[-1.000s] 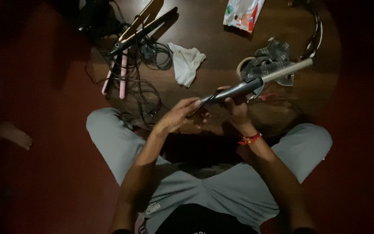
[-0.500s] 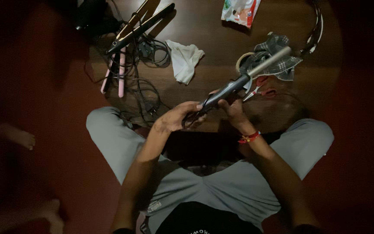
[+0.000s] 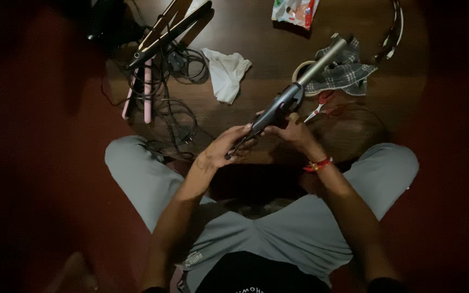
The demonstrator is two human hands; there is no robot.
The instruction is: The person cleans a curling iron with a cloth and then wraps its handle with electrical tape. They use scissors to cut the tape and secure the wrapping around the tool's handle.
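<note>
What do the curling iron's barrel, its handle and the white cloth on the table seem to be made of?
Curling iron barrel: probably metal, smooth pale grey with a sheen. Handle: likely dark matte plastic, though the light is dim. White cloth: soft fabric, crumpled into folds.

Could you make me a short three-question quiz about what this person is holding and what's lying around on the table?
1. True or false: both hands grip the curling iron.
2. Which lies nearest the iron's metal tip? A) checked cloth B) white cloth C) pink hair straightener
3. What red-handled tool lies on the table by the right hand?

Key
1. True: the left hand holds the handle end, the right hand holds higher up.
2. A
3. Scissors
</note>
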